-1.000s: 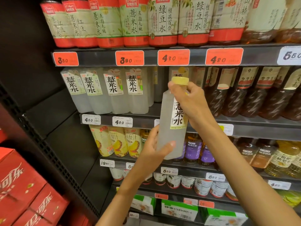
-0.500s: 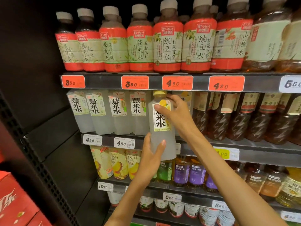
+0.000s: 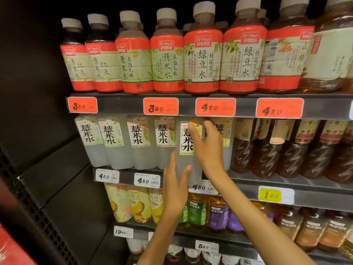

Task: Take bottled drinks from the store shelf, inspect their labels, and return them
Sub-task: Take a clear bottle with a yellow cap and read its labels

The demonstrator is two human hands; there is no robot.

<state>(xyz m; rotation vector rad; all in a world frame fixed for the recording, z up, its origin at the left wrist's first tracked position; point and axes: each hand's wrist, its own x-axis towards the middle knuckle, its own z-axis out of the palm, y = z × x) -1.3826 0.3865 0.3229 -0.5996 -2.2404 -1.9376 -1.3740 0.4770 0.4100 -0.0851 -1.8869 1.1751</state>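
Store shelf (image 3: 248,181): dark metal tiers with price tags on the front lips; the second tier is the one in play.

Row of cloudy bottles (image 3: 124,142): pale, translucent, square-shouldered plastic with white labels in bold black characters, standing upright and touching side by side on the second tier.

Brown tea bottles (image 3: 267,152): ribbed, dark, glossy, packed to the right of the cloudy row.

Bottle in hand (image 3: 188,148): the same cloudy kind, long axis upright, label facing out. It sits at the front edge of the second tier, in the gap between the cloudy row and another pale bottle behind the right hand. Whether its base already rests on the tier is hidden by the left hand. It lies straight ahead of both hands, so the remaining move looks like a short push inward.

Right hand (image 3: 209,150): nearer the top, fingers curled round the bottle's upper right side, gripping it.

Left hand (image 3: 174,185): lower, fingers fairly straight, thumb spread, steadying the bottle's lower left face.
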